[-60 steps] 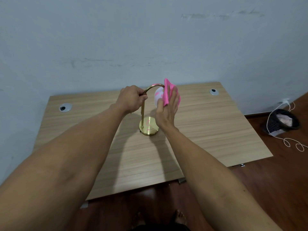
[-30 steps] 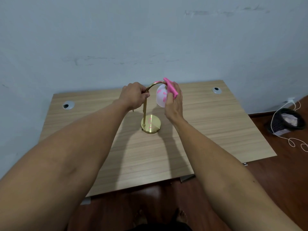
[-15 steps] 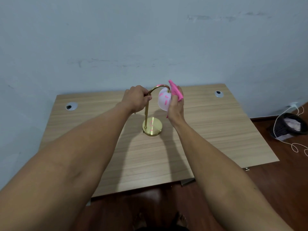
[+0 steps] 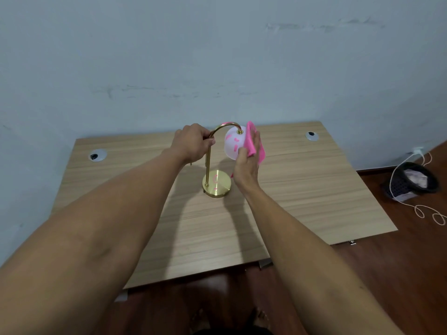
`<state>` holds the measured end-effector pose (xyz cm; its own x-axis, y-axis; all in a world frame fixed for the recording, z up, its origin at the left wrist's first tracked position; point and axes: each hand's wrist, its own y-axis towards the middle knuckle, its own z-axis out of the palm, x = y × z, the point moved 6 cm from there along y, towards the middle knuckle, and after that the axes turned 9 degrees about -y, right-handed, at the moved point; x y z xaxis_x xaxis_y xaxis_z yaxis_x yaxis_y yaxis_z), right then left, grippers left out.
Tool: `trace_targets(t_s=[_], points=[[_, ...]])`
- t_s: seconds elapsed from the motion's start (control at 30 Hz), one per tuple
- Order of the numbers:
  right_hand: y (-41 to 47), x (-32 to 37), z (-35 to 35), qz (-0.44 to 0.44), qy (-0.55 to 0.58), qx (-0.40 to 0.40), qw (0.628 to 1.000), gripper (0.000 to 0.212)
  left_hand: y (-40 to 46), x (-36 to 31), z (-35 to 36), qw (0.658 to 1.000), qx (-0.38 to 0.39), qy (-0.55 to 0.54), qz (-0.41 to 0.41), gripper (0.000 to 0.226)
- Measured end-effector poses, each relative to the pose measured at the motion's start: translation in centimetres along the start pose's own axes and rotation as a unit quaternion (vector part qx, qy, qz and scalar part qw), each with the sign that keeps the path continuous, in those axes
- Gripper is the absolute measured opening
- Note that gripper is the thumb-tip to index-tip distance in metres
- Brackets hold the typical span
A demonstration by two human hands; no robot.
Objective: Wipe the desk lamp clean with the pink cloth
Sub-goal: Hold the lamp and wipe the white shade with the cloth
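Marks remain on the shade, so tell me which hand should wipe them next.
Right. The right hand already holds the pink cloth against the white shade, beside the pink marks. The left hand has its grip on the gold neck, steadying the lamp.

A lamp [image 4: 216,165] stands mid-desk [image 4: 302,201], hands either side; a bin [image 4: 413,183] sits on the floor right of the desk.
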<state>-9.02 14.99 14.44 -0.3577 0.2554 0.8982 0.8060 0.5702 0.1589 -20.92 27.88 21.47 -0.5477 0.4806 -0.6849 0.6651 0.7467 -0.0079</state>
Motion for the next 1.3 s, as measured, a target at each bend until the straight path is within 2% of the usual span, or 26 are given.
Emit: trace_targets(t_s=[0.07, 0.17, 0.2, 0.23, 0.27, 0.33, 0.37, 0.43, 0.5, 0.6, 0.77, 0.83, 1.0, 1.2, 1.3], points=[[-0.8, -1.4, 0.6, 0.005, 0.004, 0.014, 1.000, 0.074, 0.0, 0.0, 0.0, 1.000, 0.001, 0.000, -0.001, 0.021], [-1.8, -3.6, 0.7, 0.217, 0.088, 0.031, 0.972, 0.072, 0.1, 0.0, 0.0, 1.000, 0.005, 0.004, 0.001, 0.021], [-2.0, -3.6, 0.8, 0.248, 0.127, 0.028, 0.960, 0.071, 0.1, -0.1, 0.0, 1.000, 0.006, 0.005, 0.001, 0.021], [-2.2, -2.8, 0.4, 0.228, 0.152, 0.001, 0.962, 0.069, 0.1, -0.1, -0.1, 1.000, 0.007, 0.005, 0.001, 0.021], [-2.2, -1.7, -0.2, 0.152, 0.148, -0.036, 0.977, 0.066, 0.1, -0.1, -0.1, 1.000, 0.009, 0.006, 0.001, 0.020], [-2.6, 0.6, -0.3, -0.032, 0.063, -0.051, 0.996, 0.061, 0.2, -0.1, 0.0, 1.000, 0.011, 0.010, 0.006, 0.020], [-2.9, 1.3, -0.1, -0.094, 0.012, -0.046, 0.994, 0.062, 0.2, -0.1, -0.1, 1.000, 0.011, 0.012, 0.009, 0.020], [-3.5, 1.6, 0.3, -0.139, -0.085, -0.032, 0.986, 0.065, 0.2, -0.1, -0.1, 1.000, 0.013, 0.014, 0.011, 0.020], [-3.9, 1.7, 0.4, -0.196, -0.189, -0.027, 0.962, 0.071, 0.3, 0.0, -0.1, 1.000, 0.015, 0.018, 0.014, 0.020], [-3.7, 2.0, 1.5, -0.302, -0.350, 0.016, 0.887, 0.076, 0.4, 0.0, 0.0, 0.999, 0.018, 0.030, 0.021, 0.022], [-1.5, 3.6, 2.7, -0.315, -0.509, 0.047, 0.800, 0.077, 0.8, 0.0, -0.1, 0.998, 0.023, 0.056, 0.031, 0.024], [-1.1, 3.3, 2.9, -0.329, -0.566, 0.049, 0.754, 0.074, 0.8, 0.0, -0.1, 0.997, 0.022, 0.058, 0.034, 0.024], [-1.9, 1.3, 2.4, -0.409, -0.615, 0.053, 0.672, 0.071, 0.9, 0.1, 0.0, 0.998, 0.021, 0.052, 0.039, 0.023], [-1.5, 1.1, 1.4, -0.465, -0.617, 0.075, 0.631, 0.062, 1.0, 0.2, 0.0, 0.997, 0.020, 0.049, 0.046, 0.023], [-0.8, 2.9, 1.9, -0.427, -0.601, 0.043, 0.674, 0.060, 1.1, 0.4, 0.0, 0.997, 0.025, 0.049, 0.048, 0.023]])
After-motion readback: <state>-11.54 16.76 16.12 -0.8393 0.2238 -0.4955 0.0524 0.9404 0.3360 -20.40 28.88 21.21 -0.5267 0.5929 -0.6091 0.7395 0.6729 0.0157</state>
